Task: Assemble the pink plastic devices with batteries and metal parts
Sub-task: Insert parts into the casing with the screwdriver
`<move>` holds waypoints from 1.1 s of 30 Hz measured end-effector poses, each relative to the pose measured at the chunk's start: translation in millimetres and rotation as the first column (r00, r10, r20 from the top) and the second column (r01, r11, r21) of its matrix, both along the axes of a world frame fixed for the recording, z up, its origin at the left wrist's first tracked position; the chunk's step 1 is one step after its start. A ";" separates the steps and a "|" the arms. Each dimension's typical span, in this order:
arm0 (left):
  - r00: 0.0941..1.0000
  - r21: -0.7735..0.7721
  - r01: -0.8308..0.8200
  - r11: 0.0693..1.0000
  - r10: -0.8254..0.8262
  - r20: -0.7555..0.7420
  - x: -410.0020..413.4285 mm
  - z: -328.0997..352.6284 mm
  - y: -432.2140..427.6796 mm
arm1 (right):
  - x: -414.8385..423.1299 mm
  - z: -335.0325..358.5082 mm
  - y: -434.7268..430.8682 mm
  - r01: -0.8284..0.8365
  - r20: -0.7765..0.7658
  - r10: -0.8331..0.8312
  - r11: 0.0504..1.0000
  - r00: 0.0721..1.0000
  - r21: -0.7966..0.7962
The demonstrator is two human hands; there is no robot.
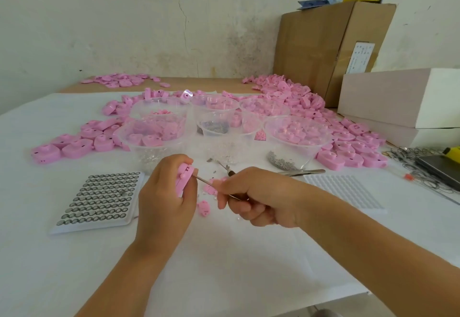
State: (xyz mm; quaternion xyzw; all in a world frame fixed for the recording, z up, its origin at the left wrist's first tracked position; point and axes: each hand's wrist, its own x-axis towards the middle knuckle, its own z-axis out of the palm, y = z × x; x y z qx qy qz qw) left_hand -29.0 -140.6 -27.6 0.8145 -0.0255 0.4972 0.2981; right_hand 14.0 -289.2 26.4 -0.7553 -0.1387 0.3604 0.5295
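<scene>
My left hand (164, 192) grips a pink plastic device (183, 178) on edge, above the white table cover. My right hand (251, 197) pinches metal tweezers (206, 181) whose tip reaches the device's side. Small pink parts (203, 207) lie on the cover just below the tweezers. A white tray of button batteries (99, 198) sits to the left of my left hand. Clear plastic bowls (296, 137) behind hold pink shells, and a nearer bowl (151, 160) holds small metal parts. A loose heap of metal bits (281, 163) lies by the right bowl.
Heaps of pink shells (72, 145) spread left and right (348, 142) of the bowls. An empty white battery tray (346, 193) and a second pair of tweezers (302, 172) lie at right. Cardboard box (323, 48), white boxes (403, 97), metal rings (410, 157) stand farther right.
</scene>
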 end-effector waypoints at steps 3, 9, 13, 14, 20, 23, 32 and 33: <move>1.000 0.003 0.001 1.000 -0.001 0.008 0.4 1.5 -1.9 | 0.7 2.1 -2.5 -0.026 -0.170 0.040 0.996 0.985 0.085; 0.998 -0.120 -0.044 0.992 0.037 -0.059 1.0 2.1 -3.7 | -7.7 -18.0 6.9 0.183 0.874 0.337 0.890 0.349 -0.417; 1.000 -0.039 -0.004 0.999 0.003 -0.029 0.1 1.9 -0.5 | -9.0 -20.6 10.4 0.147 0.870 0.201 0.945 0.450 -0.294; 0.999 -0.049 0.005 0.999 -0.006 -0.031 0.0 1.6 1.4 | -10.4 -16.9 13.0 0.103 0.784 0.098 0.974 0.613 -0.202; 0.997 0.013 -0.014 1.000 0.012 0.078 0.1 1.3 6.7 | -11.8 5.8 8.0 0.027 -0.379 0.058 0.976 0.924 0.217; 1.000 -0.105 0.012 0.994 -0.009 0.027 3.2 0.4 4.9 | -17.1 2.6 8.3 -0.048 -0.215 0.091 0.980 0.972 0.195; 0.962 -0.638 0.145 0.756 -0.259 -0.088 0.2 9.5 5.4 | -21.5 -8.6 -23.3 0.152 0.708 -0.120 0.988 0.696 0.018; 0.948 -0.697 0.180 0.694 -0.311 -0.065 0.0 11.2 5.9 | -19.4 -9.2 -26.4 0.172 0.704 -0.160 0.984 0.692 0.055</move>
